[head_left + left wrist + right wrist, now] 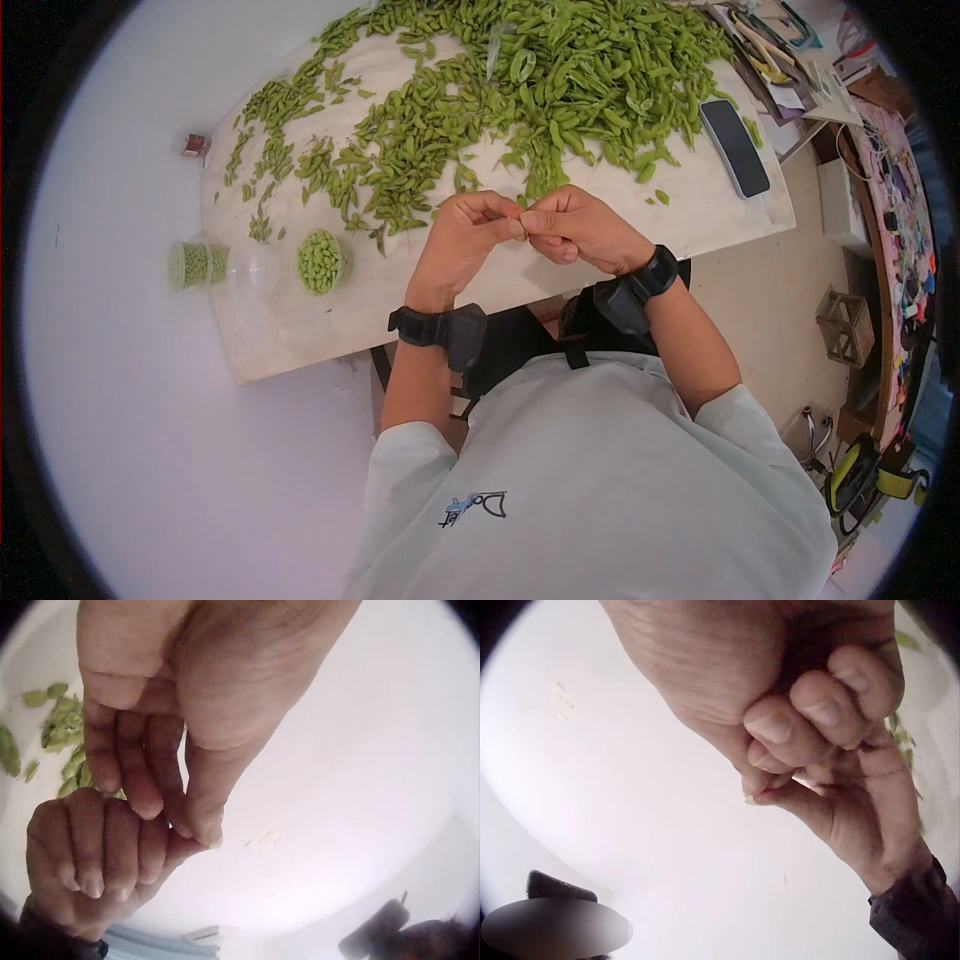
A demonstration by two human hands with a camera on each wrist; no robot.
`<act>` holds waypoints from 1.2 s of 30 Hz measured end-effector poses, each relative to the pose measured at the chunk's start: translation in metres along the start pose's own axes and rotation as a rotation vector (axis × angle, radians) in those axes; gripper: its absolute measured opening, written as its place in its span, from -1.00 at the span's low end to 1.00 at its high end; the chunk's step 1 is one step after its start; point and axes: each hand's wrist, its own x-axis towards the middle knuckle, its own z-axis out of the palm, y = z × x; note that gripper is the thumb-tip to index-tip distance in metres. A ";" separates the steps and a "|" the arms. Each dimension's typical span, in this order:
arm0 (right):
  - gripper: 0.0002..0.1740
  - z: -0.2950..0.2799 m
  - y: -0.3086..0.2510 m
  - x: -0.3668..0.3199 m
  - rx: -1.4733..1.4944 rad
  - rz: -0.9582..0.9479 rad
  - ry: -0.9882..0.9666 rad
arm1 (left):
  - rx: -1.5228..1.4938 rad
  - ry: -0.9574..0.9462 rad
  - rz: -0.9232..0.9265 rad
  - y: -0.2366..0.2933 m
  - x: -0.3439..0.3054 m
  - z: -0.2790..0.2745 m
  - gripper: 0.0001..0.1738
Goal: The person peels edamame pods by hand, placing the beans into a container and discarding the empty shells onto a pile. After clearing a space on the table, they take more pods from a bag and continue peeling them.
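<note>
My left hand (462, 238) and right hand (590, 230) meet above the table's near edge, thumb and finger ends together. In the left wrist view, the left hand (217, 697) brings its thumb and index tips against the right hand's thumb tip. The right hand (727, 667) has its fingers curled in. No item shows between the fingertips; I cannot tell whether something small is pinched there. Beyond the hands lies a big heap of green bean pods (600, 90), with darker, flatter-looking pods (415, 140) spread to its left. A round tub of shelled green beans (320, 262) stands left of the hands.
On the pale table (290, 335), a clear container (255, 268) sits beside another tub of beans (190, 264) at the left edge. A phone (735, 148) lies at the right. Papers and tools (775, 60) fill the far right corner; a wooden crate (846, 328) is on the floor.
</note>
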 end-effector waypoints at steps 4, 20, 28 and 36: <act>-0.53 -0.001 0.002 0.000 -0.005 -0.002 0.017 | 0.019 -0.031 -0.010 0.000 0.000 -0.004 -0.90; -0.62 -0.005 -0.005 -0.002 -0.227 -0.015 0.019 | -0.209 -0.156 -0.060 0.000 -0.003 0.001 -0.91; -0.66 -0.012 -0.006 -0.004 -0.365 -0.052 -0.075 | -0.027 -0.174 -0.156 0.001 -0.005 -0.001 -0.88; -0.68 -0.015 -0.001 -0.003 -0.399 -0.065 -0.041 | -0.092 -0.175 -0.109 -0.005 -0.007 0.000 -0.88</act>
